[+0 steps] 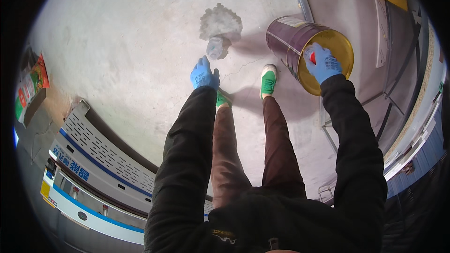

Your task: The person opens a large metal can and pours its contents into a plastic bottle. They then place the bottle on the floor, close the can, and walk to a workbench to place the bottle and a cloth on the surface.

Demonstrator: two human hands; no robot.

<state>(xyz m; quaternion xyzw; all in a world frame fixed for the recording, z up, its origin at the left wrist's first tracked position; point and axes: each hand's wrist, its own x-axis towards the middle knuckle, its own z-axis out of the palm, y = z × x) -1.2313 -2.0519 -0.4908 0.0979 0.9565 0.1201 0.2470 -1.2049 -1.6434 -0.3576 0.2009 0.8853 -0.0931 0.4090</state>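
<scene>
My left hand [204, 74], in a blue glove, is held over the floor with its fingers stretched out and nothing in them. Just beyond its fingertips is a pale, crumpled, see-through plastic thing [215, 47], whose kind I cannot make out. A dark wet patch [220, 20] spreads over the concrete behind it. On the right, a purple metal drum [291, 37] with a gold-coloured end [341, 47] faces me. In front of that end, my right hand [323, 67], also blue-gloved, is closed around a small red thing [312, 57], mostly hidden by the fingers.
My feet in green shoes [268, 82] stand between the wet patch and me. A white and blue machine [103, 159] with slotted vents takes up the lower left. Colourful packages [32, 86] lie at the far left. Metal frame legs [391, 100] stand along the right side.
</scene>
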